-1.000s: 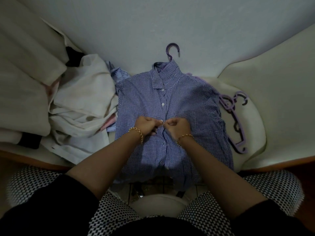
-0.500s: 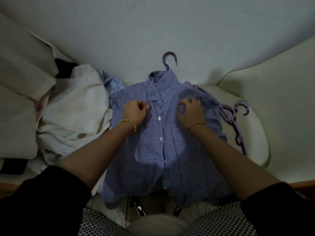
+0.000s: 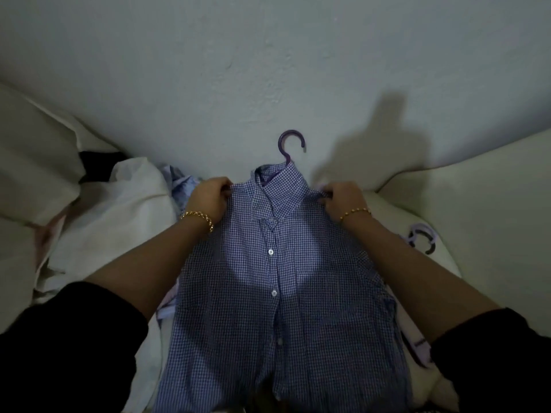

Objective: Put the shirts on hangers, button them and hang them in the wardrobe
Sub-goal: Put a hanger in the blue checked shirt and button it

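With the blue gingham shirt (image 3: 280,281) already on its purple plastic hanger (image 3: 290,147) and its placket closed by small pale buttons, you look to be at the end of the buttoning step and starting the lift. The shirt lies flat on the cream sofa seat (image 3: 423,228) in front of you, collar toward the wall, with the hook poking out above it. Your left hand (image 3: 208,201) is pinched on the left shoulder seam, and your right hand (image 3: 343,198) is pinched on the right one; both are closed on cloth. Next, judge where the hook is free so you can carry the shirt to the wardrobe, which isn't in view. The weave is thin and creases easily. To the left is a heap of white shirts (image 3: 119,216); to the right lie spare lilac hangers (image 3: 422,238).
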